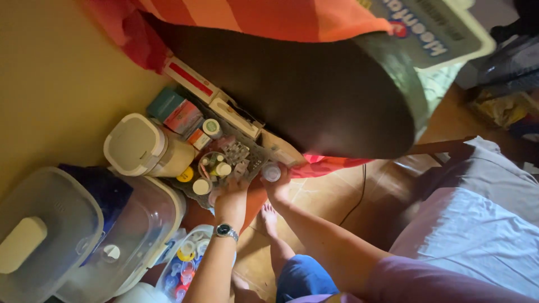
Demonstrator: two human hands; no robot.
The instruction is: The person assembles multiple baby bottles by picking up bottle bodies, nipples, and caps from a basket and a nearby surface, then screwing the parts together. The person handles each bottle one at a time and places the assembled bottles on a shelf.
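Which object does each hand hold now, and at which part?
The right hand grips a small white-capped bottle around its body. The left hand reaches into the tray; its hold cannot be told.

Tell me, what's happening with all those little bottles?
A person is reaching down with both hands into a basket crammed with small bottles, jars and pill packs. The right hand holds a small white-capped bottle at the basket's edge. The left hand, with a wristwatch, rests on the basket's near side. Beside it stand a white lidded tub and clear plastic containers. A bare foot shows below.
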